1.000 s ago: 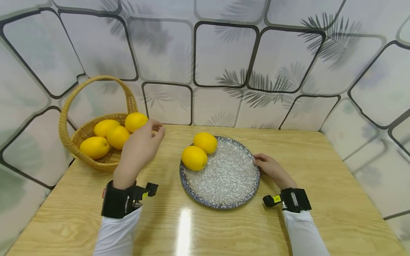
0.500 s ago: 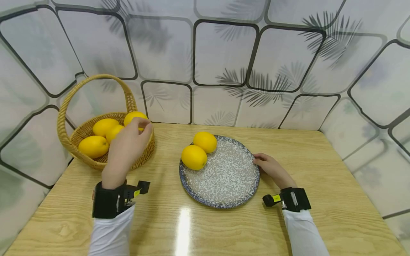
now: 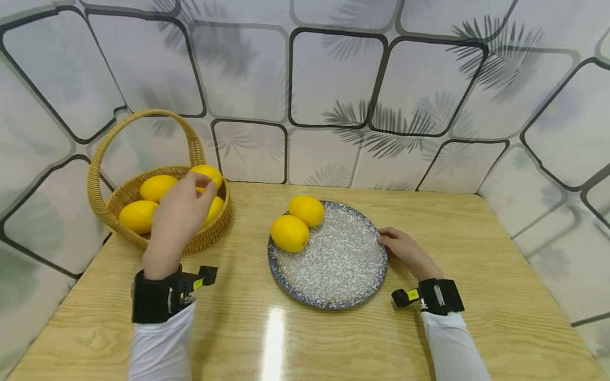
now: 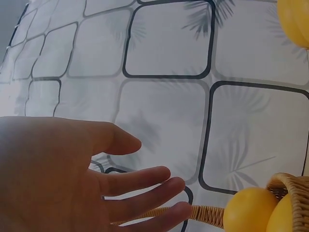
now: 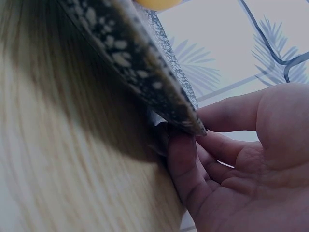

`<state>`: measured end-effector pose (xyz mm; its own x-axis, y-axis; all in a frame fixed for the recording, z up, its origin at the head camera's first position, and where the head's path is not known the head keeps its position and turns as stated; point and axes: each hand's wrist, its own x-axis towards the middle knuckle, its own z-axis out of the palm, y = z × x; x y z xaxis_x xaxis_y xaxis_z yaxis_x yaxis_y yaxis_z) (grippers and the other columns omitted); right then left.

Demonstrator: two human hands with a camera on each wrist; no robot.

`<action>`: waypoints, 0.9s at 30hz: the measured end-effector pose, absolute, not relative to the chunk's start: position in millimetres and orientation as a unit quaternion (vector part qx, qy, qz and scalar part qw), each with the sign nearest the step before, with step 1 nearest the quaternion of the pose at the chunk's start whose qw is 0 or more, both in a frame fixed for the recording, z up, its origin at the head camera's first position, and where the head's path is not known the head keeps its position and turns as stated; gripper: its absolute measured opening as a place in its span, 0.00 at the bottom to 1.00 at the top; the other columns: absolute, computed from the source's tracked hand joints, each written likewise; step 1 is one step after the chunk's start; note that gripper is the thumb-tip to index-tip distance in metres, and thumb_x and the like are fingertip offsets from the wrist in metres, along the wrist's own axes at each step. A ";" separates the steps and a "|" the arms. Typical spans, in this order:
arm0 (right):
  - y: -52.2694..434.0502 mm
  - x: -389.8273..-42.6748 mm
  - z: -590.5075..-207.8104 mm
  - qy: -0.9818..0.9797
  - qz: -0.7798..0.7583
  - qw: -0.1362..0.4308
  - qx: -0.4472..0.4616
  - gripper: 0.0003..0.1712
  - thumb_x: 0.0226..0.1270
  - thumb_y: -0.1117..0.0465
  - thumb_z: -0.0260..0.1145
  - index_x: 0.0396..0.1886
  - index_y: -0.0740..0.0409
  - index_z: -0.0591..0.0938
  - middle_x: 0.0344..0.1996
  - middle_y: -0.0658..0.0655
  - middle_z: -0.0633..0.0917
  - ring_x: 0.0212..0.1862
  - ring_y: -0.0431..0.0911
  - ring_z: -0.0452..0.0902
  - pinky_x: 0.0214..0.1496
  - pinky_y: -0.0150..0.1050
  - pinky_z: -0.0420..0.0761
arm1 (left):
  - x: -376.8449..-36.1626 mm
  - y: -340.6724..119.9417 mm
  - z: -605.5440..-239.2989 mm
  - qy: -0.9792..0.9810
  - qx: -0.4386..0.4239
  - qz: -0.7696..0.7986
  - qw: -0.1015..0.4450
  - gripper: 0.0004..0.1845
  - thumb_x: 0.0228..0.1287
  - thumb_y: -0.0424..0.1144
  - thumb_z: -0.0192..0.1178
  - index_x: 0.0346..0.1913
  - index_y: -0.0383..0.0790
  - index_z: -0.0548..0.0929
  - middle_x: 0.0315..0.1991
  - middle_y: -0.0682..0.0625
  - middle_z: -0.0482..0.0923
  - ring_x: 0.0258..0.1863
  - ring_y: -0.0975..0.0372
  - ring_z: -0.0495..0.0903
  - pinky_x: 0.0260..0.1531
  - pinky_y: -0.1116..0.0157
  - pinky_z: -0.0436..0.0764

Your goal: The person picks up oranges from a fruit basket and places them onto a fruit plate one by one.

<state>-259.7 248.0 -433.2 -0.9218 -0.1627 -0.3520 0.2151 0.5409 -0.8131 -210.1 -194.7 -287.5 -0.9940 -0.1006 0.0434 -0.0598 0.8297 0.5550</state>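
Observation:
My left hand (image 3: 181, 211) hovers over the wicker basket (image 3: 216, 230), fingers loosely spread and holding nothing, as the left wrist view also shows. Several yellow lemons lie in the basket; one lemon (image 3: 207, 173) sits just beyond the fingertips, and others are partly hidden behind the hand. At the right of the speckled blue-rimmed plate (image 3: 333, 259), my right hand (image 3: 405, 248) pinches the rim between thumb and fingers, seen closely in the right wrist view. Two lemons rest on the plate's left side, the nearer lemon (image 3: 289, 233) against the farther lemon (image 3: 306, 210).
The basket's tall arched handle (image 3: 97, 159) rises at the left of my left hand. Behind the wooden table (image 3: 362, 344) stands a patterned wall (image 3: 333, 79) with leaf prints. Each wrist wears a black strap with a small camera.
My left hand has moved left and slightly down over the basket, its fingers empty throughout. The right hand stays at the plate's rim, and the plate and its two lemons have not moved.

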 end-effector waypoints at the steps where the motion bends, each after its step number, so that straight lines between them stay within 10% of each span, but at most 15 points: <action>1: 248.2 -260.1 -433.2 0.855 -0.480 0.197 0.016 0.30 0.83 0.56 0.48 0.75 0.69 0.64 0.73 0.71 0.66 0.73 0.61 0.63 0.76 0.57 0.64 | -210.3 -194.9 -287.7 -0.956 0.043 -0.289 0.034 0.34 0.80 0.60 0.36 0.73 0.38 0.68 0.66 0.36 0.75 0.58 0.41 0.79 0.46 0.47 0.79; 27: 247.9 -260.4 -433.8 0.855 -0.479 0.196 0.021 0.30 0.82 0.56 0.48 0.76 0.68 0.63 0.75 0.70 0.65 0.74 0.61 0.61 0.78 0.58 0.62 | -225.4 -223.7 -313.6 -0.966 0.085 -0.243 0.010 0.36 0.80 0.55 0.38 0.71 0.24 0.65 0.64 0.23 0.68 0.60 0.32 0.72 0.54 0.36 0.75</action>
<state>-260.4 247.9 -433.8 -0.9221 -0.1521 -0.3559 0.2240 0.5401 -0.8112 -225.4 -223.7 -313.6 -0.9855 -0.1685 -0.0208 -0.1584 0.8680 0.4705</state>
